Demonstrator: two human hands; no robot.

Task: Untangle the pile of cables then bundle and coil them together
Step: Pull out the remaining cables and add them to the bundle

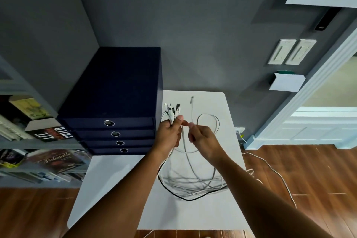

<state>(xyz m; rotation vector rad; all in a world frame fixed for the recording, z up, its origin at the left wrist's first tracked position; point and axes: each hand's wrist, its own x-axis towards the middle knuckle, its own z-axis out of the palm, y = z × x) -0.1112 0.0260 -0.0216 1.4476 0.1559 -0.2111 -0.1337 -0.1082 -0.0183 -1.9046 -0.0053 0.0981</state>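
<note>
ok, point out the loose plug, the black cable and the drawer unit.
loose plug (192, 99): head view, connector end.
black cable (186, 199): head view, bottom of loop.
drawer unit (119, 83): head view, top face.

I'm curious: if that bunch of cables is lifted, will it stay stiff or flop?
Probably floppy: the cables sag in loops from the left hand onto the table. Likely light: one hand holds most. Loops cross, so they may snag.

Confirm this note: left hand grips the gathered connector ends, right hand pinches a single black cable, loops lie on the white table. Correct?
Not quite. The head view shows the right hand pinching a single white cable, not black. The rest stands: the left hand grips the gathered connector ends, loops lie on the white table.
</note>
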